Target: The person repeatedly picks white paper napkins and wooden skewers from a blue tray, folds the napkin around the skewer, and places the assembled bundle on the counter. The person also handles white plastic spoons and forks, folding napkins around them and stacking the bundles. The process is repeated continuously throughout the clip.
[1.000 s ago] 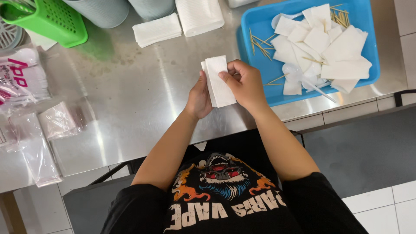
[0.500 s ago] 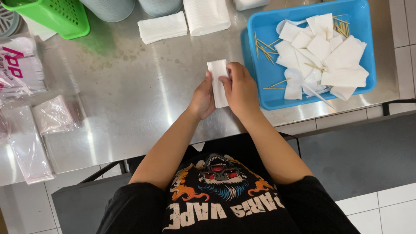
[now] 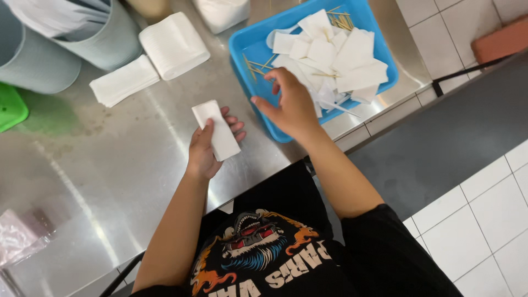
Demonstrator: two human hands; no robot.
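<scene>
A brushed steel counter (image 3: 110,181) fills the left, with a green basket's corner (image 3: 10,107), grey tubs (image 3: 66,38) and stacked white napkins (image 3: 124,81) at its far side. The left hand (image 3: 206,146) grips a folded napkin (image 3: 216,129), thumb across it. The right hand (image 3: 289,104) hovers, fingers loosely spread and empty, over the blue tray (image 3: 247,49) (folded napkins and toothpicks inside). Rightward, dark floor meets white tiles (image 3: 478,220).

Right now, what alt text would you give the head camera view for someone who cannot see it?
Seen from above, a person's left hand holds a folded white napkin over a steel counter, while the right hand reaches over a blue tray of folded napkins and toothpicks. More napkin stacks lie nearby.
</scene>
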